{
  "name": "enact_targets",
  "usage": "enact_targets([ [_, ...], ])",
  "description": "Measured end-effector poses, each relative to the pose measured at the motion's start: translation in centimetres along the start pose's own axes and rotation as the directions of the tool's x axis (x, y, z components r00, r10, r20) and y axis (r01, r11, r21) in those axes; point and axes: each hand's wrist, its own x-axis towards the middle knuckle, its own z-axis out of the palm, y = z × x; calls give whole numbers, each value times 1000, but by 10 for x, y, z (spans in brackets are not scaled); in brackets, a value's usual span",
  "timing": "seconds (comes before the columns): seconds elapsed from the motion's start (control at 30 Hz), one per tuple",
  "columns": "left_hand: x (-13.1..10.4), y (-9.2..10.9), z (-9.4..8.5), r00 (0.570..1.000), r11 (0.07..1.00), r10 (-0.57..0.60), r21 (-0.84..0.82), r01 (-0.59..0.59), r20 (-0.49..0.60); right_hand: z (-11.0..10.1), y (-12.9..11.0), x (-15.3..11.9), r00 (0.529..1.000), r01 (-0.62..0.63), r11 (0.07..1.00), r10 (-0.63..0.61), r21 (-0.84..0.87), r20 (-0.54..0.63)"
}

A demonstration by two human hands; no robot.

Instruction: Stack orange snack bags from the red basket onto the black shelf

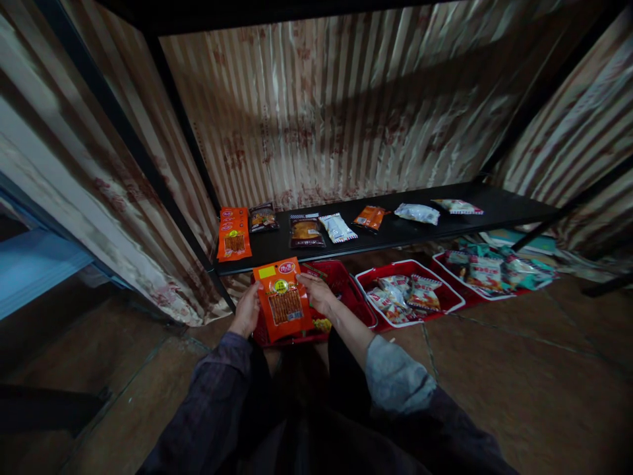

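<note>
An orange snack packet (283,300) with a clear window showing brown sticks is held upright between my two hands. My left hand (246,310) grips its left edge, fingers partly behind it. At its right edge, my right hand (318,295) has its fingers closed on the packet. Below and behind it stands a red basket (363,307) with some packets inside, partly hidden by the packet and my right arm. A similar orange packet (234,235) lies at the left end of the black shelf (277,254), just beyond my left hand.
Along the shelf lie a dark packet (264,218), a brown packet (306,232), a white-blue packet (338,227), a small orange packet (370,218) and two pale packets at right. Two more baskets, one white-rimmed (457,298), hold snack bags. Black posts (182,125) frame the shelf.
</note>
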Motion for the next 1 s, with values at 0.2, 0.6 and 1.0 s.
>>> enact_targets([
  [0.2,3,-4,15,987,993,97,-53,-104,-125,3,-4,-10,1000,-21,998,22,58,-14],
  [0.6,-15,-13,3,996,999,-19,50,15,85,1,-15,-8,999,8,991,-1,137,-53],
  [1.0,21,-26,2,994,992,-93,-75,97,59,-7,-8,15,998,-22,999,24,45,-53],
])
